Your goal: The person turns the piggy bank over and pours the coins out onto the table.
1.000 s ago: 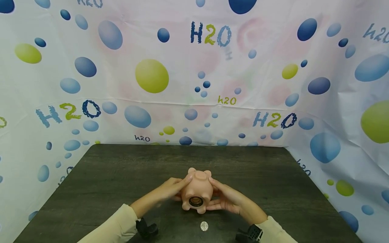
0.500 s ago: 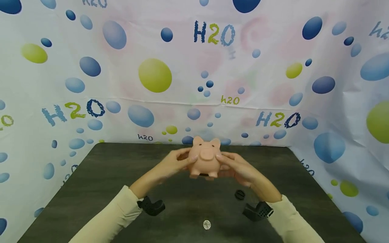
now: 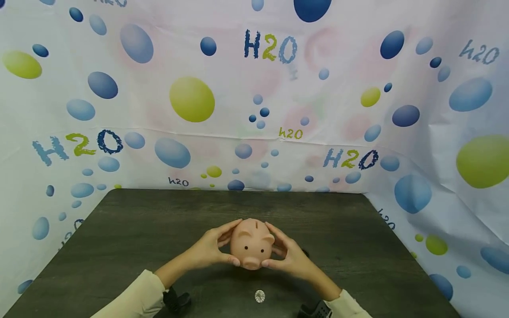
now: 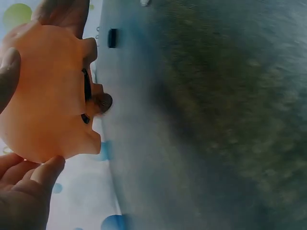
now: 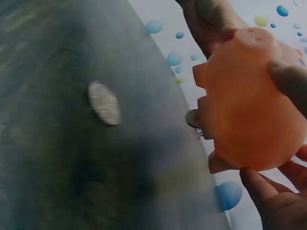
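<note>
Both hands hold a pink piggy bank [image 3: 251, 247] by its sides. Its face and top coin slot show in the head view. The left hand [image 3: 208, 248] grips one side and the right hand [image 3: 290, 255] the other, thumbs near the snout. In the left wrist view, a dark-rimmed opening [image 4: 87, 86] shows in the underside, and a brownish coin [image 4: 104, 102] is at it, between the feet. The same coin [image 5: 193, 118] shows beside the feet in the right wrist view; whether it touches the bank I cannot tell. A silver coin [image 3: 260, 296] lies on the table nearer the person.
A black plug [image 4: 112, 38] lies on the dark wooden table [image 3: 179, 212]; in the head view the right hand mostly hides it. A white backdrop [image 3: 222, 66] with blue and green dots stands behind the table. Black wrist cameras [image 3: 176, 301] sit on the sleeves.
The piggy bank first showed its open underside, then was raised upright with both hands. Now it is lower and tipped so the top slot shows. The silver coin stays on the table.
</note>
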